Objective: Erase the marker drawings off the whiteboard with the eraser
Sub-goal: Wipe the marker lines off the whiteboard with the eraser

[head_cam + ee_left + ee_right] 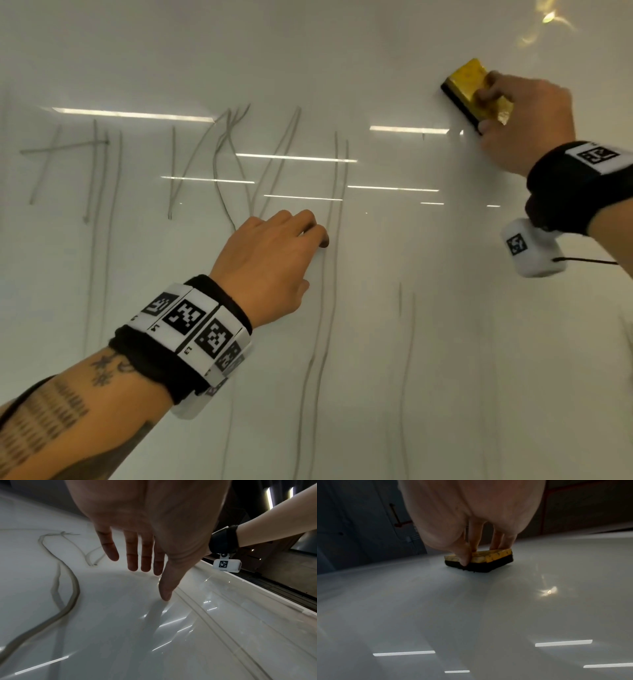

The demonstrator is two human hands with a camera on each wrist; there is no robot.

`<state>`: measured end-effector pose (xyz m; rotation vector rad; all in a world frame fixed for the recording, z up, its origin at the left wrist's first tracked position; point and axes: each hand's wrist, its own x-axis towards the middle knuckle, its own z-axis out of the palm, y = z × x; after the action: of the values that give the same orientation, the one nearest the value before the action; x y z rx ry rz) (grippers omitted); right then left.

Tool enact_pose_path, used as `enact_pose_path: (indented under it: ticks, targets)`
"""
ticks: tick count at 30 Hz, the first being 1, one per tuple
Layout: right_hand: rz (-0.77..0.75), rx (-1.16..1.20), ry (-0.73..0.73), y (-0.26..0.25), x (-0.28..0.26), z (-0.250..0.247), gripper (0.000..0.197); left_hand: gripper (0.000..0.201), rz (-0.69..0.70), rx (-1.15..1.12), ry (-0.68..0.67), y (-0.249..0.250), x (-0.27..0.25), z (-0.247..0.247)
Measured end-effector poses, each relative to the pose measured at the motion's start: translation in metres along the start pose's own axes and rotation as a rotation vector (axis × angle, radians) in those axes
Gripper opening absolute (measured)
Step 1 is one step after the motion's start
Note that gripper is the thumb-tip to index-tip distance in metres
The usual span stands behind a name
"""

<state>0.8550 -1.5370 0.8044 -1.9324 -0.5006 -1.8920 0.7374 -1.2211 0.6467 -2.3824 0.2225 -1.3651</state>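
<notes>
A glossy whiteboard [376, 308] fills the head view. Grey marker drawings [239, 164] cross its left and middle, and long faint lines [329, 274] run down the centre. My right hand [520, 120] grips a yellow eraser [469, 85] with a black felt base and presses it flat on the board at the upper right, on a stretch free of marks. In the right wrist view the eraser [489, 559] lies felt-down under my thumb and fingers. My left hand [270, 260] rests on the board at mid-height beside the long lines, fingers straight [133, 555], thumb tip touching the surface, holding nothing.
The board's right edge [257, 588] borders a dark frame and wall. Ceiling-light reflections [133, 114] streak the surface. More faint lines [407, 342] run down the lower right of the board. A white camera block [529, 250] hangs under my right wrist.
</notes>
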Motion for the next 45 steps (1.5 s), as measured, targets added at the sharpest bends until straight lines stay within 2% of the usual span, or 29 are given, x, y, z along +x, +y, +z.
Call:
enact_pose_path:
  ticks: [2, 4, 6, 8, 10, 12, 14, 16, 19, 21, 23, 25, 28, 29, 30, 32, 34, 36, 38, 39, 41, 43, 45]
  targets:
    - [-0.068, 0.023, -0.018, -0.026, -0.024, 0.008, 0.038, 0.058, 0.000, -0.021, 0.007, 0.000, -0.002, 0.000]
    - [-0.264, 0.108, -0.018, -0.048, -0.076, 0.017, 0.043, 0.057, 0.004, -0.029, 0.013, 0.000, -0.003, 0.001]
    - [-0.433, 0.151, -0.087, -0.061, -0.136, 0.023, 0.044, 0.056, 0.020, -0.025, 0.013, -0.001, -0.006, 0.000]
    - [-0.537, 0.139, -0.134, -0.055, -0.145, 0.019, 0.043, 0.054, 0.038, -0.028, 0.013, -0.004, -0.010, 0.000]
    - [-0.438, 0.099, -0.134, -0.045, -0.108, 0.012, 0.047, 0.052, 0.039, -0.041, 0.062, -0.012, -0.018, -0.004]
    - [-0.238, 0.044, -0.078, -0.038, -0.059, 0.006, 0.046, 0.047, -0.003, -0.059, 0.124, -0.024, -0.026, -0.009]
    - [-0.077, 0.010, -0.063, -0.046, -0.032, 0.008, 0.041, 0.044, -0.076, -0.070, 0.156, -0.040, -0.036, -0.014]
    - [-0.099, 0.015, -0.072, -0.074, -0.051, 0.018, 0.044, 0.048, -0.151, -0.066, 0.144, -0.057, -0.047, -0.017]
    - [-0.440, 0.124, -0.144, -0.109, -0.130, 0.031, 0.051, 0.068, -0.232, -0.039, 0.055, -0.081, -0.066, -0.014]
    - [-0.710, 0.138, -0.230, -0.119, -0.186, 0.035, 0.047, 0.089, -0.239, -0.001, -0.035, -0.090, -0.077, -0.009]
    - [-0.825, 0.135, -0.272, -0.114, -0.185, 0.031, 0.047, 0.107, -0.229, 0.027, -0.123, -0.094, -0.084, -0.003]
    - [-0.728, 0.116, -0.230, -0.106, -0.140, 0.031, 0.054, 0.117, -0.234, 0.039, -0.151, -0.097, -0.087, 0.001]
    - [-0.281, 0.101, -0.101, -0.103, -0.051, 0.024, 0.051, 0.126, -0.255, 0.034, -0.129, -0.102, -0.089, -0.001]
    - [-0.167, 0.086, -0.108, -0.104, -0.033, 0.026, 0.048, 0.129, -0.260, 0.038, -0.134, -0.104, -0.090, -0.001]
    - [-0.119, 0.078, -0.112, -0.110, -0.028, 0.028, 0.045, 0.133, -0.260, 0.053, -0.151, -0.105, -0.092, -0.001]
    - [-0.166, 0.065, -0.096, -0.127, -0.050, 0.035, 0.044, 0.138, -0.245, 0.099, -0.198, -0.105, -0.095, 0.003]
    - [-0.382, 0.155, -0.101, -0.141, -0.101, 0.041, 0.053, 0.140, -0.240, 0.128, -0.202, -0.104, -0.097, 0.008]
    - [-0.643, 0.205, -0.171, -0.148, -0.164, 0.042, 0.060, 0.138, -0.239, 0.130, -0.197, -0.102, -0.096, 0.010]
    - [-0.835, 0.169, -0.272, -0.150, -0.203, 0.040, 0.054, 0.136, -0.235, 0.141, -0.208, -0.099, -0.094, 0.008]
    - [-0.882, 0.156, -0.318, -0.151, -0.200, 0.036, 0.050, 0.135, -0.236, 0.151, -0.219, -0.098, -0.093, 0.007]
    - [-0.807, 0.125, -0.330, -0.148, -0.161, 0.038, 0.051, 0.134, -0.240, 0.171, -0.233, -0.097, -0.091, 0.006]
    - [-0.565, 0.088, -0.208, -0.149, -0.095, 0.040, 0.058, 0.134, -0.241, 0.172, -0.234, -0.097, -0.092, 0.006]
    - [-0.274, 0.031, -0.109, -0.148, -0.035, 0.037, 0.055, 0.134, -0.242, 0.157, -0.231, -0.097, -0.094, 0.007]
